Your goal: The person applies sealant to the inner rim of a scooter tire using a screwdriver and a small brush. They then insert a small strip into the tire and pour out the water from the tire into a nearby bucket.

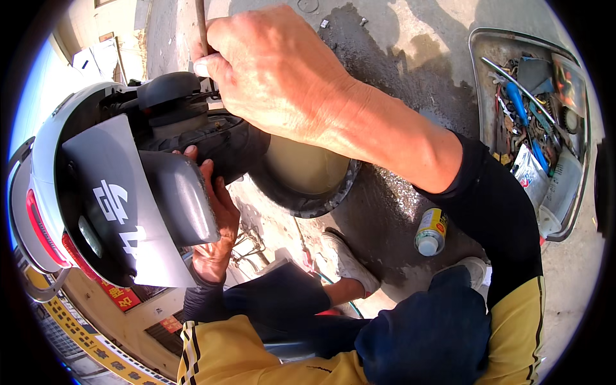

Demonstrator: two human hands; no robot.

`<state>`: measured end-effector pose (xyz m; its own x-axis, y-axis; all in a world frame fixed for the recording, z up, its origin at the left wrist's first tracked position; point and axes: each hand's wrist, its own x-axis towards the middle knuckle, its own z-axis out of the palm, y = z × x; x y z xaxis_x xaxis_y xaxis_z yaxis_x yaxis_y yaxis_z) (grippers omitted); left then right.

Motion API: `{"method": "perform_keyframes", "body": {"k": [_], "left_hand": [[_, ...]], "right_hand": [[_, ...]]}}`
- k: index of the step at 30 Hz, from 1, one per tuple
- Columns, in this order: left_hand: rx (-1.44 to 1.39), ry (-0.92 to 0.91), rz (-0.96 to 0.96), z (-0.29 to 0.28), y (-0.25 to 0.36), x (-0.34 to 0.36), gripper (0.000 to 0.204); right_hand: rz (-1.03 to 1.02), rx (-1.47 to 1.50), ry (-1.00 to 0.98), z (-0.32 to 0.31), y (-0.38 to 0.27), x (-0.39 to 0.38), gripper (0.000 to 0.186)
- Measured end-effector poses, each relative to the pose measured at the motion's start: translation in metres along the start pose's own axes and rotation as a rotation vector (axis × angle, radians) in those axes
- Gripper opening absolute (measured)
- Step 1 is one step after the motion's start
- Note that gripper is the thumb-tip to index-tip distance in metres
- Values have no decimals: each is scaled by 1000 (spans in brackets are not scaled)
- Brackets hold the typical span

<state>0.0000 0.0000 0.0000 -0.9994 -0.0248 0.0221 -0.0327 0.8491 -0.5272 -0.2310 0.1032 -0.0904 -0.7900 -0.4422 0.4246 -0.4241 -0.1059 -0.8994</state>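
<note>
My right hand (276,77) is closed around a thin brownish metal rod (201,29), held upright at the far side of a scooter's rear wheel. The rod's lower end is hidden behind my fingers and the black parts. My left hand (221,215) curls round the edge of a smooth grey mudguard (183,196), its fingertips reaching toward the black tyre (237,144). Beside the mudguard hangs a white number plate (122,205), on the silver scooter's tail (48,186). Part of the wheel lies under my right hand, out of sight.
A black basin (350,186) of cloudy water stands right of the wheel. Near my foot lies a yellow spray can (430,232) with a pale cap. At the far right, a metal tray (476,96) holds several tools, small parts and plastic bags. The concrete floor (443,83) has wet patches.
</note>
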Motion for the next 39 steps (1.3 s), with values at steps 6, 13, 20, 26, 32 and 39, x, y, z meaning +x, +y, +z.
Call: {"method": "perform_keyframes", "body": {"k": [6,13,20,26,32,39], "left_hand": [[9,16,11,12,4,-1,39],[150,-24,14,-2,-2,-21,43],[90,-122,-27,-26,6,-19,40],[16,-43,-3,-24,13,-17,40],[51,66,29,-27,10,-19,40],[53,25,13,-22,12,-21,37]], "right_hand": [[-107,286,85,-28,39,0,20],[221,589,163,-72,32,-2,11],[357,671,305,-134,77,-28,23],[515,725,395,-172,111,-56,28],[588,877,471,-192,118,-69,27],[641,896,496,-205,120,-88,24]]}}
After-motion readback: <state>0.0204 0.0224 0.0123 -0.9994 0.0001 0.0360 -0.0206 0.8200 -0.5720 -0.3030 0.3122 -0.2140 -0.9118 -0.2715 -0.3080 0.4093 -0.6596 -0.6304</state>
